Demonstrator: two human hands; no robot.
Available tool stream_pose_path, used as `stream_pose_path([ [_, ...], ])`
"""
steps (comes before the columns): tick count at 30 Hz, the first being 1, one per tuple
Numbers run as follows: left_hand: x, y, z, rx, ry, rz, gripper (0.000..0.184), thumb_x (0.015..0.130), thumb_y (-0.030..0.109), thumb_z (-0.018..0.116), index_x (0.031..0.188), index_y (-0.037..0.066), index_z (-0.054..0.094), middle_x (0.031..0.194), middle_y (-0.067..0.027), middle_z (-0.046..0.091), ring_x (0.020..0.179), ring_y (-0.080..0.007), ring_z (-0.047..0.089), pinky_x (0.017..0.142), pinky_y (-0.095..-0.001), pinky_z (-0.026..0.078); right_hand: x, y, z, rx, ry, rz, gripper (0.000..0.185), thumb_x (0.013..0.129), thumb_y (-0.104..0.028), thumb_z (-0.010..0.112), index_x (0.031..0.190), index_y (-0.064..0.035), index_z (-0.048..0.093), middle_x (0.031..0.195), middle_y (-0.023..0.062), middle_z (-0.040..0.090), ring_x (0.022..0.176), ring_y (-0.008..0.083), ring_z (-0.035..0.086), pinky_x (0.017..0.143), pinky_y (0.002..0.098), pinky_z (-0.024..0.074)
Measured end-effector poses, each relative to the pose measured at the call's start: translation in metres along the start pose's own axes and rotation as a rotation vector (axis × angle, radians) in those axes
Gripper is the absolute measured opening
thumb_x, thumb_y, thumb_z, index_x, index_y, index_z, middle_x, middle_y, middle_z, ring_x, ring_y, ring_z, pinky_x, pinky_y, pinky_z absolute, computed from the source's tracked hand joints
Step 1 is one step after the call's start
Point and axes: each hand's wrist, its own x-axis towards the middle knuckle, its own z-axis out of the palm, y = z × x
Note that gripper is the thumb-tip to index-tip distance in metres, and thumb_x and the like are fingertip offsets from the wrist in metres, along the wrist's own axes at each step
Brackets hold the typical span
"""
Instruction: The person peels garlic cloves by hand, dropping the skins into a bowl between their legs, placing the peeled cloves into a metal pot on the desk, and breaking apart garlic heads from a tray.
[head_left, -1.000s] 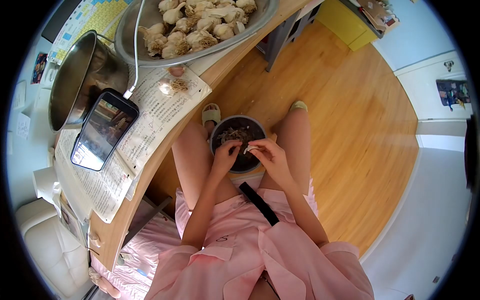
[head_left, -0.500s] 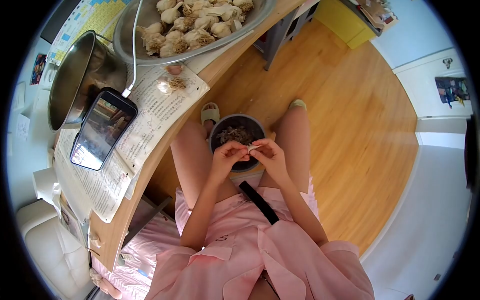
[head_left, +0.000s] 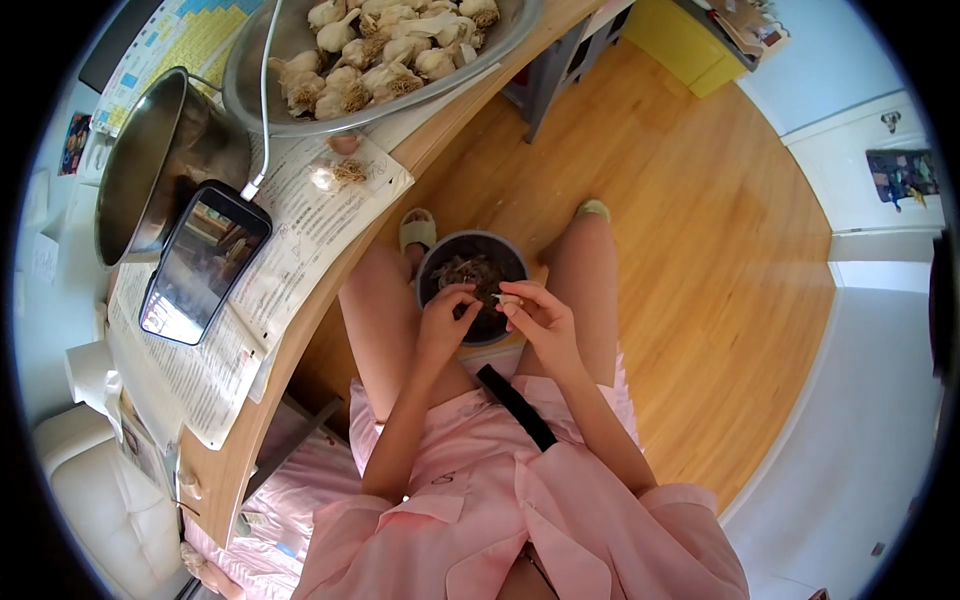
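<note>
Forearms (head_left: 398,435) are extending forward; right hand (head_left: 543,325) is pinching a pale garlic piece (head_left: 506,299) above the bin (head_left: 425,262). Left hand (head_left: 445,318) is curling alongside, its grip indeterminable.

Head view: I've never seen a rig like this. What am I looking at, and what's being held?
There is no robot here: these are a person's bare hands. Every picture comes from one camera worn on the head, looking forward and down. On the wooden table lie printed sheets, a metal bowl of garlic bulbs, a metal pot and a phone. The right hand pinches a small pale piece over a round bin between the legs. The left hand is beside it; whether it holds anything, I can't tell.
</note>
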Motion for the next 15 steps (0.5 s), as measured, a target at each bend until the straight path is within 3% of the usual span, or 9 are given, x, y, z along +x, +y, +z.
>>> stream_pose_path([
  [3, 0.000, 0.044, -0.015, -0.343, 0.071, -0.020, 0.016, 0.084, 0.002, 0.059, 0.100, 0.000, 0.062, 0.102, -0.0102, 0.061, 0.092, -0.0196, 0.061, 0.079, -0.0284, 0.049, -0.006, -0.006, 0.004, 0.006, 0.047, 0.078, 0.022, 0.088, -0.003, 0.058, 0.109, 0.0027, 0.056, 0.100, 0.0068, 0.062, 0.091, 0.0136, 0.060, 0.074, 0.0238, 0.0490],
  [6, -0.010, 0.067, -0.029, -0.646, -0.025, -0.079, 0.016, 0.085, 0.000, 0.059, 0.100, -0.002, 0.061, 0.103, -0.0094, 0.058, 0.091, -0.0170, 0.060, 0.079, -0.0270, 0.049, -0.008, 0.009, -0.002, 0.037, 0.052, 0.124, 0.023, 0.089, -0.007, 0.059, 0.109, 0.0022, 0.056, 0.099, 0.0075, 0.064, 0.089, 0.0136, 0.061, 0.077, 0.0255, 0.0499],
  [12, -0.011, 0.061, -0.025, -0.694, -0.034, -0.006, 0.021, 0.081, -0.008, 0.061, 0.101, -0.003, 0.061, 0.098, -0.0084, 0.054, 0.090, -0.0152, 0.059, 0.076, -0.0248, 0.050, -0.011, 0.014, 0.001, 0.071, 0.030, 0.184, 0.021, 0.089, -0.007, 0.059, 0.108, 0.0019, 0.057, 0.100, 0.0089, 0.064, 0.090, 0.0142, 0.061, 0.080, 0.0266, 0.0500],
  [15, -0.006, 0.079, -0.030, -0.758, 0.011, -0.184, 0.019, 0.079, -0.009, 0.062, 0.097, -0.003, 0.061, 0.097, -0.0085, 0.055, 0.088, -0.0149, 0.059, 0.075, -0.0246, 0.050, -0.011, 0.018, -0.005, -0.002, -0.001, 0.183, 0.021, 0.088, -0.006, 0.059, 0.108, 0.0018, 0.057, 0.102, 0.0091, 0.063, 0.091, 0.0145, 0.061, 0.080, 0.0267, 0.0499],
])
